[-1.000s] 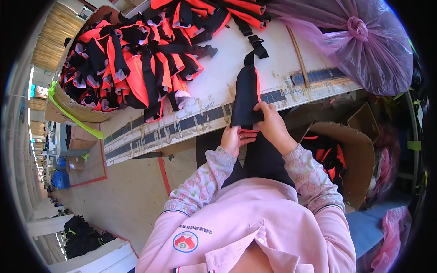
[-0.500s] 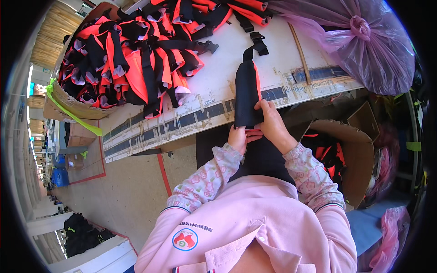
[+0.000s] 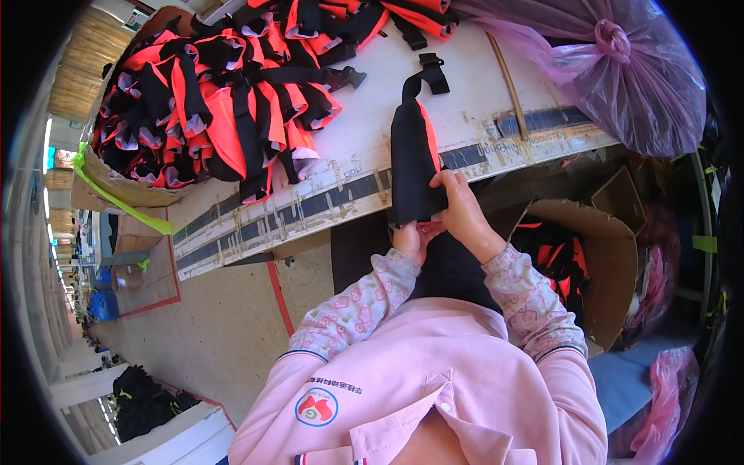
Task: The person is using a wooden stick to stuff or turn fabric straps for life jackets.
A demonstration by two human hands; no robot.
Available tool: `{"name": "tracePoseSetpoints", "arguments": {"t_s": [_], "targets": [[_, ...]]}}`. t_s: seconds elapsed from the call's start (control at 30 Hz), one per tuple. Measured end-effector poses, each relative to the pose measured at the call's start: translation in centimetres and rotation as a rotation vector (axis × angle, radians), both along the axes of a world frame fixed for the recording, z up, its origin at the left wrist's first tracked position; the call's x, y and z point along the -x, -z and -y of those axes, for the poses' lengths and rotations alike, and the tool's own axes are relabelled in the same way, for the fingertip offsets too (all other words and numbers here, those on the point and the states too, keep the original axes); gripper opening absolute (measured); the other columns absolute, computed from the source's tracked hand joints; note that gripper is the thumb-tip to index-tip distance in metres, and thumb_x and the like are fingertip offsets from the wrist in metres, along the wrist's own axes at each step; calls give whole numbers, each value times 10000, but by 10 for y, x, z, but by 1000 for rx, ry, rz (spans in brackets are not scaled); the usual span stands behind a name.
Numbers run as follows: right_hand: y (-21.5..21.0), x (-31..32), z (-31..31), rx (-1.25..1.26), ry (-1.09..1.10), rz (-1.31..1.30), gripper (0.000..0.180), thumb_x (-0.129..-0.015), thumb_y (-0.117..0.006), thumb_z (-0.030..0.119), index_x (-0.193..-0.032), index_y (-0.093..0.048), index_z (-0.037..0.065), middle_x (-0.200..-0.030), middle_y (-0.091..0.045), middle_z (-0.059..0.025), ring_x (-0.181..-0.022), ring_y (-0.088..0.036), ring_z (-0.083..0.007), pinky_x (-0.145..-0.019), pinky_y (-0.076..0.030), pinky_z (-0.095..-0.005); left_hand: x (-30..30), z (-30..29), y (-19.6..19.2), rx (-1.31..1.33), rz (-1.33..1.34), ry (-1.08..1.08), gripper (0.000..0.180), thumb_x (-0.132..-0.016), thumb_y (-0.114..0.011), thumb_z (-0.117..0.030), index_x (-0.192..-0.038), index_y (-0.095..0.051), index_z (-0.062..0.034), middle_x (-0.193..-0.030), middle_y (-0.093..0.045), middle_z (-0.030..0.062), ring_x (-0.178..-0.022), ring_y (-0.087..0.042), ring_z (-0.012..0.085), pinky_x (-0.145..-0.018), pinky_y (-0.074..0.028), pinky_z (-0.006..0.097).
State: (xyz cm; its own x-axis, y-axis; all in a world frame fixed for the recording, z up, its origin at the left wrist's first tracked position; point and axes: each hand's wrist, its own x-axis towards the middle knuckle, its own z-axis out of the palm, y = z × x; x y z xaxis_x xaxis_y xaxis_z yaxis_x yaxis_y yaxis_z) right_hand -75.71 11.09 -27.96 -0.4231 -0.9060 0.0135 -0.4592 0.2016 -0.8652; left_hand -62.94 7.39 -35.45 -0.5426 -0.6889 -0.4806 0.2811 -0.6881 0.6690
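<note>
a black padded piece (image 3: 412,167) with an orange edge is held at the near edge of the white surface (image 3: 465,101), its lower end hanging over that edge. the right hand (image 3: 463,209) is laid on its lower right part, with the fingers closed around the fabric. the left hand (image 3: 412,239) is seen just below, its fingers pinching the bottom end of the same piece. a black strap with a buckle (image 3: 431,71) is joined to the top of the piece and lies flat on the surface. to the left, a big heap of orange and black pieces (image 3: 225,108) is piled on the surface and partly in a cardboard box (image 3: 116,186) with a green band. a tied purple plastic bag (image 3: 620,70) is placed at the far right. a thin wooden stick (image 3: 509,85) lies between the bag and the held piece. under the surface, on the right, an open cardboard box (image 3: 604,256) with more orange and black pieces is found. a blue stripe with print runs along the front of the surface
</note>
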Motion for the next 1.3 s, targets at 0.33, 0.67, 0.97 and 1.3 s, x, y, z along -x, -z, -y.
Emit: {"name": "tracePoseSetpoints", "arguments": {"t_s": [0.33, 0.67, 0.97, 1.3], "targets": [[-10, 8, -1, -45, -124, -43, 568, -564, -685, -97, -1049, -441, 72, -1033, -466, -185, -953, -514, -408, -787, -452, -393, 11, 5, -26, 22, -88, 81, 406, -940, -355, -395, -1162, -505, -90, -1034, -611, 76, -862, -619, 207, -780, -508, 386], [-14, 10, 0, -134, -188, -78, 564, -598, -675, -106, -1075, -433, 73, -1046, -454, -180, -957, -513, -412, -799, -452, -397, 12, 13, -13, 9, 2, 201, 398, -944, -373, -389, -1168, -501, -87, -1031, -618, 78, -835, -636, 211, -726, -542, 372], [-11, 19, 0, -75, -223, 9, 572, -598, -675, -115, -1079, -441, 88, -1032, -458, -150, -970, -513, -362, -816, -438, -367, 8, 16, -28, 53, 27, 198, 372, -961, -375, -326, -1208, -462, -63, -1096, -584, 116, -863, -633, 247, -777, -540, 392], [-21, 23, 14, 34, -315, -62, 556, -594, -687, -105, -1069, -465, 79, -1012, -490, -155, -985, -507, -362, -812, -438, -357, 4, 19, -31, 5, -21, 137, 307, -957, -414, -208, -1234, -438, -78, -1142, -555, 107, -925, -616, 248, -837, -523, 388]]}}
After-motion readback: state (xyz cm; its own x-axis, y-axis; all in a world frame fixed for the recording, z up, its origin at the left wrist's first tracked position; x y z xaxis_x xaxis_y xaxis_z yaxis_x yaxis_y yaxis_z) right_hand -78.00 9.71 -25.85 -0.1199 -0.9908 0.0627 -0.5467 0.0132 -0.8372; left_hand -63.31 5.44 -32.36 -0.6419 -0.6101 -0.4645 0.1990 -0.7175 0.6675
